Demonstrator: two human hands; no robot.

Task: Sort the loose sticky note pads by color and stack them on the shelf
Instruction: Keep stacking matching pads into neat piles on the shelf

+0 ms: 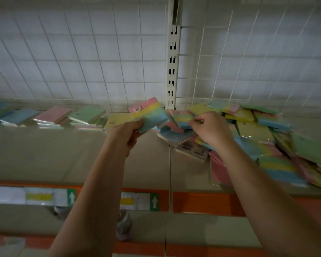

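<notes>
- Nearest us, at 6 o'clock, a lower shelf edge [143,248] runs orange across the view; anything printed there is too blurred to read.
- Above it, the orange front rail [202,202] of our shelf [63,154] carries price labels [137,201] at 7 and 6 o'clock, each with a yellow band and a white up-arrow on green; the text is illegible.
- Our left hand [127,135], just left of centre, is closed on a striped pad [148,113] of pink, yellow, green and blue, tilted up; its pink round sticker is unreadable.
- Our right hand [209,128], just right of centre, pinches the edge of a second striped pad [182,118] atop the loose pile [258,138] spreading towards 3 o'clock.
- A barcode label [193,147] shows on one pad below that hand, too blurred to read.
- Farther back, towards 9 o'clock, a leaning row of pads [54,115] lines the wire grid back [82,62].
</notes>
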